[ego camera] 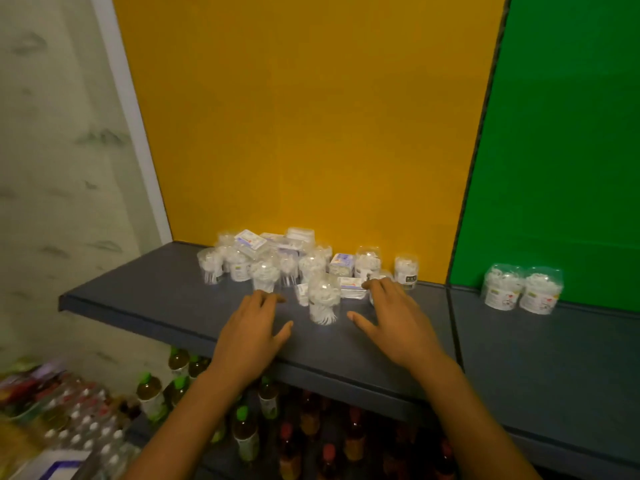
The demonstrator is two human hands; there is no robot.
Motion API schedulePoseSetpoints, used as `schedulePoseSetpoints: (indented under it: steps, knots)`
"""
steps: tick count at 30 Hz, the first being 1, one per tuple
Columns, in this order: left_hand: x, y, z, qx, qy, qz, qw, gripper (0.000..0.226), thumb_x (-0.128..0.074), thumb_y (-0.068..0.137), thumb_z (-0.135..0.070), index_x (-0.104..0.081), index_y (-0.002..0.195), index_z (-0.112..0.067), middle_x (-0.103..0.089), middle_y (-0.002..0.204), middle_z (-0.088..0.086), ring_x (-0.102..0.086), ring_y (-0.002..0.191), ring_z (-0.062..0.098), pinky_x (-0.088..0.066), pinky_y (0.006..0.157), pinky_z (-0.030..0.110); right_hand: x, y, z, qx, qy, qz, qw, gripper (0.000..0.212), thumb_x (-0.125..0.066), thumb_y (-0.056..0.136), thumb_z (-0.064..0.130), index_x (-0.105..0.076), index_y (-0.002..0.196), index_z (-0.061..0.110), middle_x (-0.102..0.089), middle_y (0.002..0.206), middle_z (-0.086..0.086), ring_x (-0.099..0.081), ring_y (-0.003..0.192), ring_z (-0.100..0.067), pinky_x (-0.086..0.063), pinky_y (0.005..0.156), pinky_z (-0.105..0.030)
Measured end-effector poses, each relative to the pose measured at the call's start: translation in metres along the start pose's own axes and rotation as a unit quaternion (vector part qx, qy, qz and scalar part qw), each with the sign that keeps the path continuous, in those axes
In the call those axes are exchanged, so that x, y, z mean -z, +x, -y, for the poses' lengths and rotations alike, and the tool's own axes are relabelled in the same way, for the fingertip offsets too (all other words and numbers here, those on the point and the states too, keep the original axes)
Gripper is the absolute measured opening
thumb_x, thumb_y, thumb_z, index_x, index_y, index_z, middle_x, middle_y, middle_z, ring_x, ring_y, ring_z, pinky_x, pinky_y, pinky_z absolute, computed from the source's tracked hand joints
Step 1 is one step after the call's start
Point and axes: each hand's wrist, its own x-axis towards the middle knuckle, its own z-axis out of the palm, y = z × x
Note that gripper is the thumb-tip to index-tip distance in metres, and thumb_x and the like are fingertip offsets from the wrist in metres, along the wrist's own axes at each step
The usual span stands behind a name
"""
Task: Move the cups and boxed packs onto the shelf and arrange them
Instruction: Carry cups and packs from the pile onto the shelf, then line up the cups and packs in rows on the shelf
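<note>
Two hands, the left hand [247, 336] and the right hand [398, 320], reach over one shelf [166, 292] with a heap of about ten cups [323, 301] and about five boxes [250, 240], two more tubs [502, 287] stand apart, and many bottles [149, 393] sit below, too many to count.

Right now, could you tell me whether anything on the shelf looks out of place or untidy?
Yes. The cups and boxed packs sit in a jumbled heap on the shelf before the yellow panel, some packs tilted atop cups. Two cups stand neatly apart before the green panel.
</note>
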Motion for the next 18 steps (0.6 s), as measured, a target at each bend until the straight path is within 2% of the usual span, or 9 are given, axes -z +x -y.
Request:
schedulePoseSetpoints:
  steps: [6, 10, 13, 18]
  knots:
    - [0.020, 0.005, 0.068, 0.055, -0.004, -0.020, 0.998, 0.043, -0.053, 0.091, -0.044, -0.046, 0.130, -0.025, -0.046, 0.130, -0.001, -0.043, 0.122, 0.018, -0.046, 0.094, 0.036, -0.026, 0.055, 0.051, 0.035, 0.030, 0.001, 0.999, 0.056, -0.047, 0.093, 0.058, -0.041, 0.135, 0.023, -0.047, 0.134, -0.001, -0.043, 0.124, -0.021, -0.042, 0.095, -0.035]
    - [0.020, 0.023, 0.109, 0.076, -0.007, -0.034, 0.996, 0.044, -0.054, 0.090, -0.044, -0.046, 0.130, -0.027, -0.046, 0.130, -0.002, -0.045, 0.121, 0.018, -0.048, 0.091, 0.037, -0.049, 0.094, 0.073, 0.049, 0.039, -0.006, 0.998, 0.055, -0.049, 0.093, 0.057, -0.041, 0.135, 0.024, -0.047, 0.135, 0.000, -0.044, 0.124, -0.021, -0.042, 0.095, -0.034]
    - [0.018, 0.046, 0.133, 0.085, -0.008, -0.042, 0.996, 0.044, -0.054, 0.091, -0.045, -0.045, 0.130, -0.027, -0.046, 0.131, -0.001, -0.044, 0.121, 0.018, -0.049, 0.090, 0.037, -0.065, 0.127, 0.083, 0.047, 0.052, -0.014, 0.997, 0.054, -0.051, 0.092, 0.056, -0.042, 0.134, 0.025, -0.047, 0.135, 0.000, -0.044, 0.123, -0.020, -0.042, 0.094, -0.034]
    - [0.024, 0.105, 0.163, 0.076, -0.027, -0.051, 0.995, 0.041, -0.056, 0.090, -0.043, -0.047, 0.128, -0.028, -0.048, 0.127, -0.002, -0.046, 0.118, 0.018, -0.049, 0.087, 0.038, -0.083, 0.177, 0.093, 0.031, 0.062, -0.007, 0.998, 0.058, -0.049, 0.091, 0.059, -0.039, 0.138, 0.025, -0.045, 0.139, 0.000, -0.043, 0.126, -0.020, -0.041, 0.100, -0.034]
